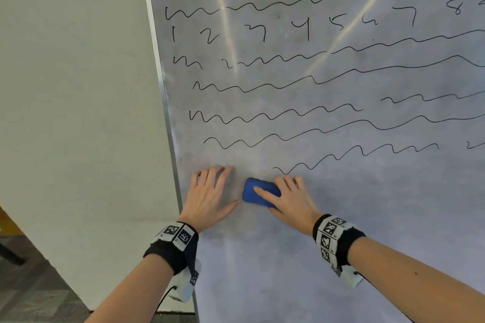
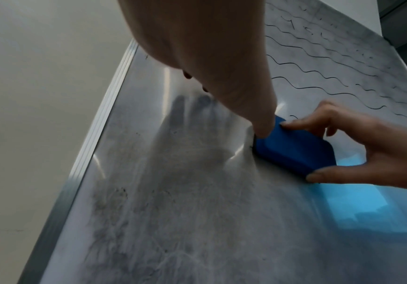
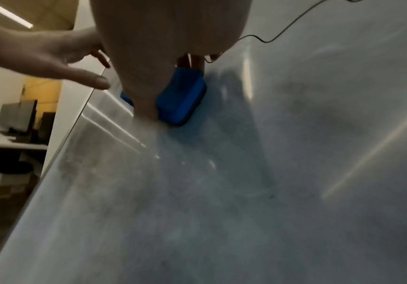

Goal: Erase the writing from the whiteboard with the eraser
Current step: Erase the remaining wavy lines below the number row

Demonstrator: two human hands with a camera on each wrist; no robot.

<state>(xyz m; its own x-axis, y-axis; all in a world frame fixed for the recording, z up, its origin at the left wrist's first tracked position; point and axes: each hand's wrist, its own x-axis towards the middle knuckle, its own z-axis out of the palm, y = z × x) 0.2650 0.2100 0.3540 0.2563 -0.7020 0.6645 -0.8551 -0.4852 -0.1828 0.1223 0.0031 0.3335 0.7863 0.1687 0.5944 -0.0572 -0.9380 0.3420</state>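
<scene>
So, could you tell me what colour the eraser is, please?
The eraser is solid blue, gripped by the right hand; the left wrist view shows it best.

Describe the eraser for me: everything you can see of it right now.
The eraser is a blue, rounded-corner rectangular block, matte and foam-like in look, with a flat back and thick sides. It lies flat against the whiteboard low on its left part, just below the lowest wavy line. The right hand grips it, thumb on one long edge and fingers over the other. The left hand presses the board beside it; whether its thumb touches the eraser is unclear.
</scene>
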